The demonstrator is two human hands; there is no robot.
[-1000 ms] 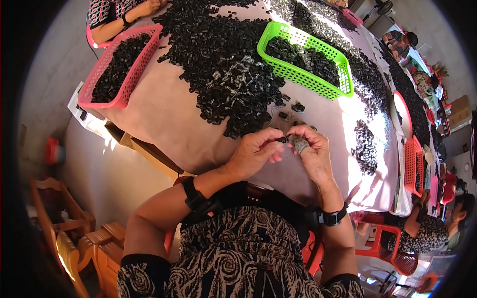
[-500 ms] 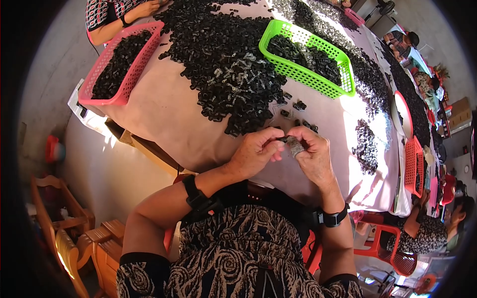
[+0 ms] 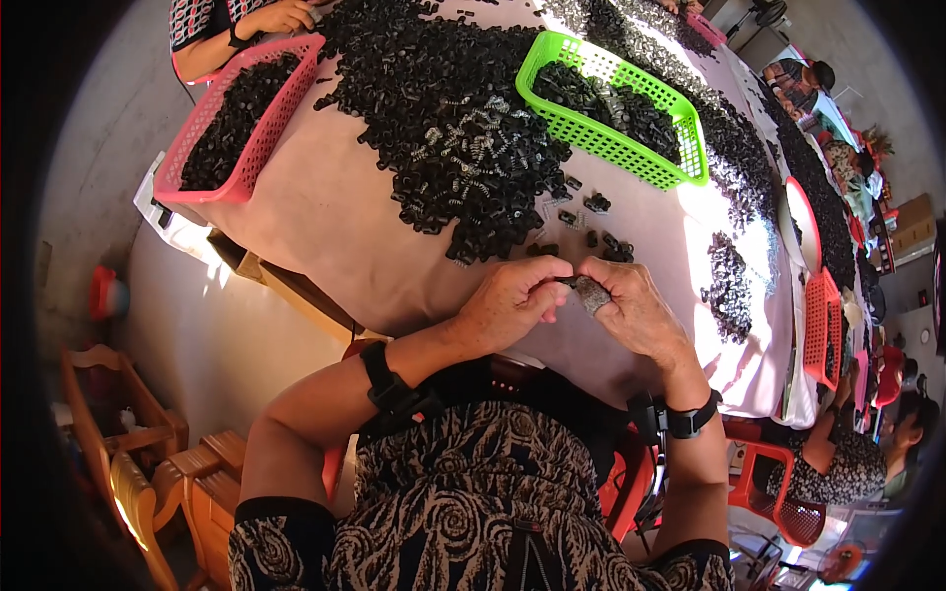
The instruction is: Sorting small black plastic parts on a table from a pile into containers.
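My left hand (image 3: 512, 303) is closed in a pinch on a small black plastic part (image 3: 566, 281), whose end shows between the fingertips. Close against it, my right hand (image 3: 636, 310) has its fingers curled together, with a grey wrap (image 3: 592, 293) on one finger; what it grips is hidden. Just beyond the hands lie several loose black plastic parts (image 3: 616, 249) on the pale cloth. A big heap of black parts (image 3: 434, 118) spreads farther back, with a pile of small metal springs (image 3: 473, 148) on it.
A green basket (image 3: 611, 158) of black parts stands back right, a pink basket (image 3: 236, 187) back left. A co-worker's hand (image 3: 286, 17) is at the far left. A smaller black pile (image 3: 727, 291) and a red basket (image 3: 821, 330) are to the right. Wooden chairs (image 3: 148, 443) stand lower left.
My right hand has tilted and shifted slightly, its wrist and forearm swinging outward to the right. My left hand stays nearly in place, still pinching the black part.
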